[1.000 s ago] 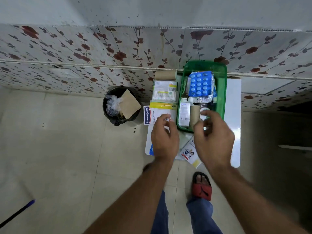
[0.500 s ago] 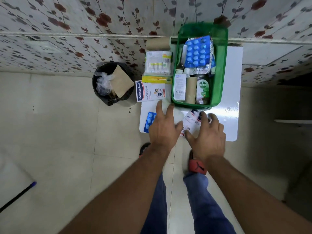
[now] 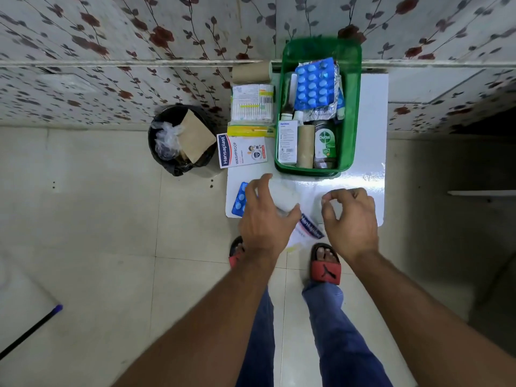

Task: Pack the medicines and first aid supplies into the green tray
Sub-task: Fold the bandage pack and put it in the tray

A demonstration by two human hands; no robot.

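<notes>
The green tray (image 3: 350, 113) stands on the white table (image 3: 372, 152) against the wall. In it lie a blue blister pack (image 3: 314, 85), a Dettol bottle (image 3: 325, 146), a brown roll (image 3: 305, 146) and a white box (image 3: 287, 141). Left of the tray are a Hansaplast box (image 3: 241, 153), a yellow box (image 3: 250, 130), a cotton swab pack (image 3: 252, 103) and another brown roll (image 3: 250, 74). My left hand (image 3: 265, 219) hovers with its fingers spread beside a second blue blister pack (image 3: 240, 201). My right hand (image 3: 349, 216) is loosely curled and holds nothing. Between my hands a Hansaplast packet (image 3: 308, 230) overhangs the table's front edge.
A black bin (image 3: 181, 141) with cardboard and plastic in it stands on the floor just left of the table. My feet in red sandals (image 3: 325, 263) are at the table's front edge. A dark stick with a purple tip (image 3: 30, 331) lies on the floor at the lower left.
Both hands have drawn back from the tray to the table's front edge. My right hand has lifted off the Hansaplast packet, which now hangs over the edge. The view has tilted down.
</notes>
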